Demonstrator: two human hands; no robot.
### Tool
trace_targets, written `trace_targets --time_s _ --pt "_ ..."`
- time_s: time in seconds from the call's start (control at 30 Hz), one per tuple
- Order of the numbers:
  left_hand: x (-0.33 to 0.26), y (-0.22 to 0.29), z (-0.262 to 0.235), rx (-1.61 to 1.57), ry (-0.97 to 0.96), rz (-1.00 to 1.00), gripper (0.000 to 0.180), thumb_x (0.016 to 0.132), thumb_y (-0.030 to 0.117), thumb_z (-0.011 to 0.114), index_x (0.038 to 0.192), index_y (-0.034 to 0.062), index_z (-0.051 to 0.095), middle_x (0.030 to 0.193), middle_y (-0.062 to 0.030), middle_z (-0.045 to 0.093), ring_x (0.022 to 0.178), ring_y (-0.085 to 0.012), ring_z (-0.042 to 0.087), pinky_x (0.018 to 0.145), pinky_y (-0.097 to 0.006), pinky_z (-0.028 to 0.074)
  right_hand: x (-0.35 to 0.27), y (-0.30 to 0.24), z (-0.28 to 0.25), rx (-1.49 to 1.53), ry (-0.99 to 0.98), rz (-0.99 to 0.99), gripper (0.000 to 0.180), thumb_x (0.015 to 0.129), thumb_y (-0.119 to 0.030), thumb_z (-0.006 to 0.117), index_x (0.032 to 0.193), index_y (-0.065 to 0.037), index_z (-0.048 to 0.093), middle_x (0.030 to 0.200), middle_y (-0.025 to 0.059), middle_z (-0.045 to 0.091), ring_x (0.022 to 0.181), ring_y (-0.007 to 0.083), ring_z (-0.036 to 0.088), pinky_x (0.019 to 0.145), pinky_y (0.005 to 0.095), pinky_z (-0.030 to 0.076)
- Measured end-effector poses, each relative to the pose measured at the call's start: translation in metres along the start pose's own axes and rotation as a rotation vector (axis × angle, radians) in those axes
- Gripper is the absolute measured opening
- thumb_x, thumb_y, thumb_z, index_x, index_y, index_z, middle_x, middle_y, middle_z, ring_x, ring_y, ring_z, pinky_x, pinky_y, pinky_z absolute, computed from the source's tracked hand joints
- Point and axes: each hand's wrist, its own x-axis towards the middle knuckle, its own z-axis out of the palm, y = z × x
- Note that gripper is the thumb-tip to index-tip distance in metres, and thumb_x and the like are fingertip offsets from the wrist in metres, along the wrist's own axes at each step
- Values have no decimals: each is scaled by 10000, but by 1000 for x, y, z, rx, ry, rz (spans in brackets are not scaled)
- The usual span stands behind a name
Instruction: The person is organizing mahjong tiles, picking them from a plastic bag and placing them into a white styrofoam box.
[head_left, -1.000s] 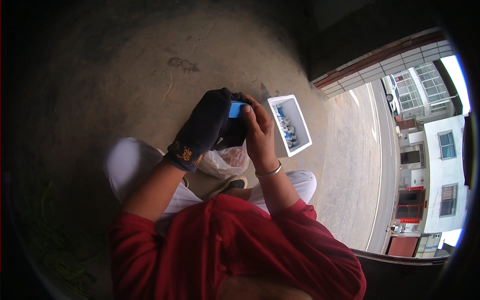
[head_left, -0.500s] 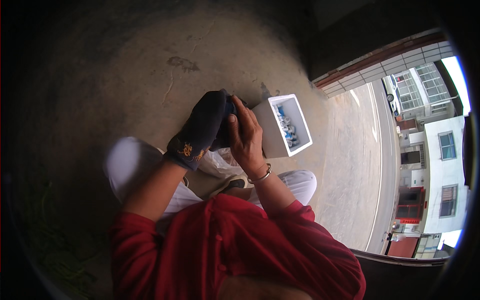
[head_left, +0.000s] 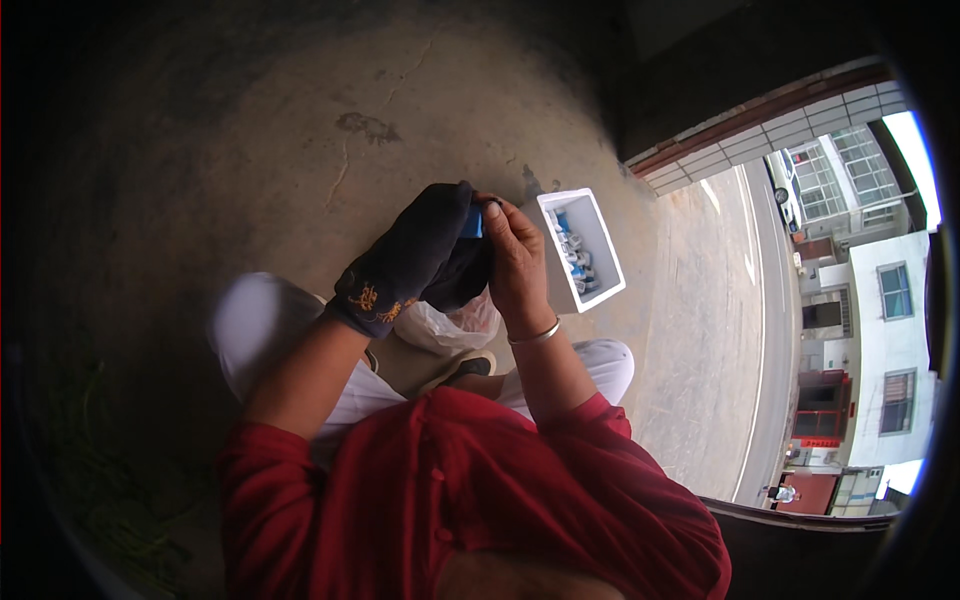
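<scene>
A dark sock (head_left: 400, 245) with gold embroidery near its opening is pulled over my left hand (head_left: 425, 235), whose fingers are hidden inside. Dark cloth bunches below, between both hands. Bare, with a silver bangle at the wrist, my right hand (head_left: 517, 260) is closed, thumb and fingers pinching the sock's far end. A small blue piece (head_left: 474, 221) shows between the sock and my right thumb; what kind of thing it is I cannot make out. Under my hands lies a whitish plastic bag (head_left: 440, 328) with something pinkish in it.
Just right of my hands stands a white foam box (head_left: 608, 240), holding several small blue and white pieces (head_left: 573, 255). My knees (head_left: 605, 370) flank the bag, above a shoe (head_left: 468, 368). Leafy greens lie at the lower left. A street with buildings (head_left: 890, 330) opens at right.
My right hand has turned and moved slightly right, from lying flat against the sock to pinching its far end. The blue piece now shows.
</scene>
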Motion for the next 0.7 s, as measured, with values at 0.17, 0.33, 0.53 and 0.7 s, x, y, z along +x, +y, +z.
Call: trace_targets --time_s 0.17,0.33,0.53,0.7 --pt "5 10 -15 171 -130 -142 227 936 185 516 1079 20 578 996 -132 631 914 -266 620 800 -360 498 -19 0 19 -726 -55 -433 400 989 -206 509 1313 28 513 952 168 514 876 274 534 800 338 435" --pt "-8 -13 -11 -133 -49 -187 183 948 121 503 1085 13 558 997 -168 603 921 -304 606 797 -377 505 -8 -1 5 -642 -33 -299 287 931 -69 586 1205 11 611 937 106 598 793 181 574 750 282 465" --pt "-6 -8 1 101 18 156 259 1005 247 451 1082 28 565 982 -101 618 918 -200 603 793 -340 488 -1 7 -8 -462 12 -253 229 921 -70 592 1129 15 636 896 72 632 812 131 604 744 273 475" --pt "-11 3 -13 180 28 137 260 998 278 463 1022 47 580 910 -77 616 834 -182 610 712 -333 497 -15 -1 11 -824 -42 -380 242 914 -67 596 1135 28 625 874 74 618 841 100 594 759 263 484"
